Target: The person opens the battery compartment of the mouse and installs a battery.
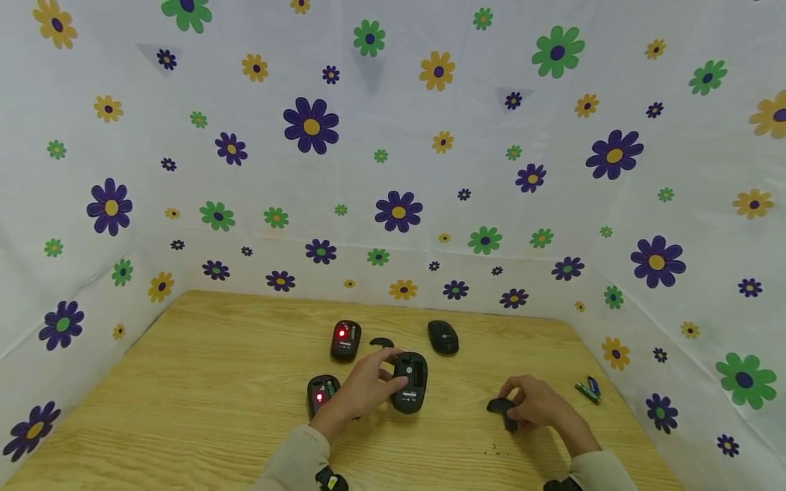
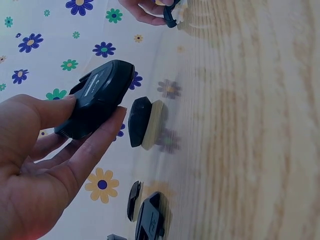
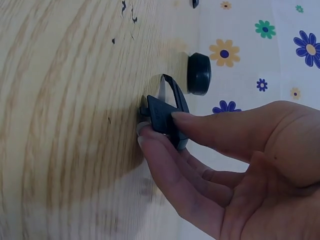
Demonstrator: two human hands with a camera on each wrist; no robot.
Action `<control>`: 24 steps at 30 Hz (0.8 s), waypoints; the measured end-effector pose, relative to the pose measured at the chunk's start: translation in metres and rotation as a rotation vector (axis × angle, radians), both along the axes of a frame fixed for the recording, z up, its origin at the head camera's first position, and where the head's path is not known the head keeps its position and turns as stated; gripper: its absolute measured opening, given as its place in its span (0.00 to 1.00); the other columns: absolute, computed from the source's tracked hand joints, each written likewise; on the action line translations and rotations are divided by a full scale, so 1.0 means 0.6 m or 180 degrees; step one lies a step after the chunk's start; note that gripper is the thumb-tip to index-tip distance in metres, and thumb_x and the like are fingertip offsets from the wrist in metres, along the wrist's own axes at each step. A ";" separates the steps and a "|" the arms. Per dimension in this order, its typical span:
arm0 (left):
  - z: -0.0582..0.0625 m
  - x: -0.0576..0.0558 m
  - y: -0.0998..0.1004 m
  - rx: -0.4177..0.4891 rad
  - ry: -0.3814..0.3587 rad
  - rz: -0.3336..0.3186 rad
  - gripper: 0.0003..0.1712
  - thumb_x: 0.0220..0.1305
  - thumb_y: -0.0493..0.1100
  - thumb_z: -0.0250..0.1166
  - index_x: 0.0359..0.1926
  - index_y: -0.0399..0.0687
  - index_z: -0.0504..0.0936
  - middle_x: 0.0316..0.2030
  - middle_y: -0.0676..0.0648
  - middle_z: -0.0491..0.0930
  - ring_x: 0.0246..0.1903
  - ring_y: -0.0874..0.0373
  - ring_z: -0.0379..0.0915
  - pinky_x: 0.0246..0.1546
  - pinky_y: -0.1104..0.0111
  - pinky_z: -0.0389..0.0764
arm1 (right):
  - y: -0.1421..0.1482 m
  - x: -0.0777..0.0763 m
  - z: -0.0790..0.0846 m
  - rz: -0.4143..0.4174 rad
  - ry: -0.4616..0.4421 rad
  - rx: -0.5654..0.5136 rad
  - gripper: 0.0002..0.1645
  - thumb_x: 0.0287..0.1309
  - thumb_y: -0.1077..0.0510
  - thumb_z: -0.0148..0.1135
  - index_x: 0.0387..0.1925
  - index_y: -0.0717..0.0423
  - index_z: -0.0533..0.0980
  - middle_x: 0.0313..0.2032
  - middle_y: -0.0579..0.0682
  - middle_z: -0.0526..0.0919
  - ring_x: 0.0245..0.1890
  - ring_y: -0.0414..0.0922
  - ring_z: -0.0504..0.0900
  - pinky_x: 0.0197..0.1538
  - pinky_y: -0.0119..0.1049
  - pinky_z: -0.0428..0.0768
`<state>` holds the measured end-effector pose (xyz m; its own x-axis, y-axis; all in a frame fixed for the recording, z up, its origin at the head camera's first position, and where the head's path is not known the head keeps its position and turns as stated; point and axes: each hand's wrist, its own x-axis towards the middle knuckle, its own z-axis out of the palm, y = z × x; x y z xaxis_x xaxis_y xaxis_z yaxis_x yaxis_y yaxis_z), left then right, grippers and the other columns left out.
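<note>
My left hand (image 1: 368,383) grips a black computer mouse (image 1: 417,402) by its sides above the table, its underside turned up with the long battery slot bare. In the left wrist view, thumb and fingers clasp the same mouse (image 2: 102,95). Over to the right, my right hand (image 1: 540,404) pinches a black T-shaped battery cover (image 1: 508,414) low at the tabletop. The right wrist view shows that cover (image 3: 162,115) between thumb and fingertips. Close to the left forearm lies an upturned mouse (image 1: 318,390) with a red light, partly hidden by the arm.
Another upturned mouse (image 1: 345,343) with a glowing red light lies farther back. Beside it is a second battery cover (image 1: 382,341). A mouse (image 1: 443,337) stands right side up at the back. Two batteries (image 1: 588,393) lie near the table's right edge. Flowered cloth (image 1: 344,177) walls the table.
</note>
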<state>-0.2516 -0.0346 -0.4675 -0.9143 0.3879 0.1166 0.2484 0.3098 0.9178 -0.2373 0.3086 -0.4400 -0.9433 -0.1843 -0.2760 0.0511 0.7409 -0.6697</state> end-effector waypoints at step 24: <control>-0.007 0.000 -0.019 -0.0022 -0.0047 0.0097 0.28 0.71 0.40 0.68 0.69 0.47 0.73 0.61 0.41 0.77 0.47 0.53 0.84 0.33 0.68 0.89 | -0.008 -0.013 -0.010 0.0231 0.0260 0.0448 0.14 0.52 0.70 0.76 0.40 0.60 0.82 0.31 0.54 0.85 0.30 0.46 0.84 0.30 0.39 0.85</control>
<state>-0.2518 -0.0460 -0.4714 -0.9273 0.3606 0.1003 0.2251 0.3233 0.9191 -0.2452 0.3041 -0.4461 -0.9493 -0.2176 -0.2267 -0.0562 0.8274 -0.5587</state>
